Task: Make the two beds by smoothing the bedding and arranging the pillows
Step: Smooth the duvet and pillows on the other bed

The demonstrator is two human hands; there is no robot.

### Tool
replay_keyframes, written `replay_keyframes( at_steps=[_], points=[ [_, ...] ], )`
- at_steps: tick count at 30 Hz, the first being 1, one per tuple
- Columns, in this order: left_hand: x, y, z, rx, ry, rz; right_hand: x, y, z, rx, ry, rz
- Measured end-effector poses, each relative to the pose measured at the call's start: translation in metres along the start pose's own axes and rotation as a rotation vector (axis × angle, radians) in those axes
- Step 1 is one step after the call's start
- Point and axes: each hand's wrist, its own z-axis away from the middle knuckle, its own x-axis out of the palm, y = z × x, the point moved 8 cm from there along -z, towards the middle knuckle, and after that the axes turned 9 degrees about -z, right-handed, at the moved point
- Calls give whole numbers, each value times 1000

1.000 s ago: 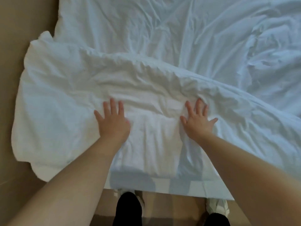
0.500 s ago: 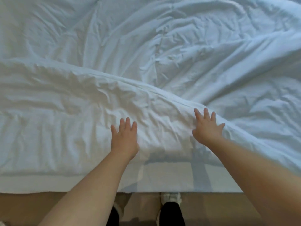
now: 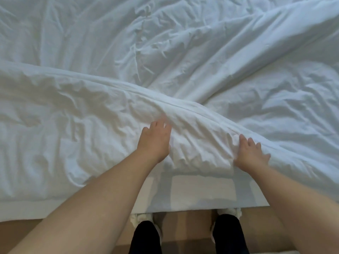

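A white, wrinkled duvet (image 3: 73, 136) lies folded over along the near side of the bed, its folded edge running from the left down toward the right. Beyond it spreads more rumpled white bedding (image 3: 183, 52). My left hand (image 3: 155, 142) lies flat on the duvet near the fold, its fingertips blurred against the ridge. My right hand (image 3: 250, 154) presses flat on the duvet farther right, fingers spread. Neither hand grips the cloth. No pillow is in view.
The bed's near edge (image 3: 192, 198) hangs down white just in front of my legs. Below it are a tan floor (image 3: 187, 228), my dark trouser legs and white footwear (image 3: 141, 217).
I have shifted to the right along the bed; the bed's left corner has left the view. Both hands slid along the duvet, and the left hand now reaches the folded ridge.
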Motion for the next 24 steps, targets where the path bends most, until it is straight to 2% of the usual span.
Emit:
replay_keyframes(
  at_steps=[4,9,13,16,20,24],
  points=[
    [-6,32,-35,15,32,-65,0,22,-35,-48,-72,73],
    [5,110,-67,138,-118,-289,7,62,-58,-272,-182,234],
    [33,185,-89,182,-199,-408,0,132,-79,-347,-26,321],
    [48,219,-103,137,-265,-436,-18,152,-96,-500,63,257],
    [54,245,-99,73,-352,-320,-22,146,-111,-586,-119,216],
    [82,269,-65,110,-578,-148,-6,165,-108,-445,-448,297]
  ],
)
